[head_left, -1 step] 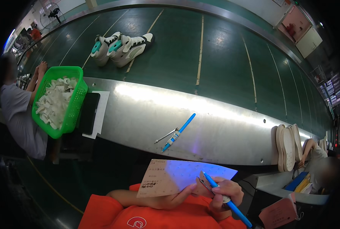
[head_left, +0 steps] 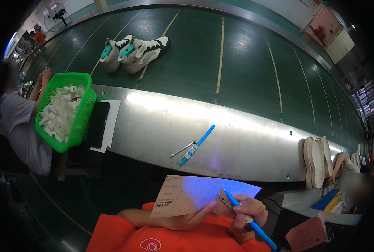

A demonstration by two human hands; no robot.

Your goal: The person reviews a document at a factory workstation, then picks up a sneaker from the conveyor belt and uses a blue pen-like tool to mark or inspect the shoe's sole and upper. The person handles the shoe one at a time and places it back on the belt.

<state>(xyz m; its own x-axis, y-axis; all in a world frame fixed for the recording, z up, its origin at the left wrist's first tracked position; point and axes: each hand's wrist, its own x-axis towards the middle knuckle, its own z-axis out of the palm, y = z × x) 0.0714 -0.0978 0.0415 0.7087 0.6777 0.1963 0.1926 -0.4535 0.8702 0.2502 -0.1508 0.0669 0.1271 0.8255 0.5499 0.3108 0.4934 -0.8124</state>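
Note:
My left hand grips the lower edge of a tan card, its thumb on top and the other fingers hidden beneath. Printed and handwritten marks cover the card, and blue-violet light falls on its right part. My right hand is closed round a blue pen, whose tip is over the card; whether it touches, I cannot tell. A thin metal piece sits beside that pen's tip. On the metal ledge ahead lies a second blue pen with a metal rod bound to it.
A green basket of white scraps stands at the left beside a black flat object. White shoes rest on the green conveyor belt. Cream soles stand at the right. Co-workers sit on both sides.

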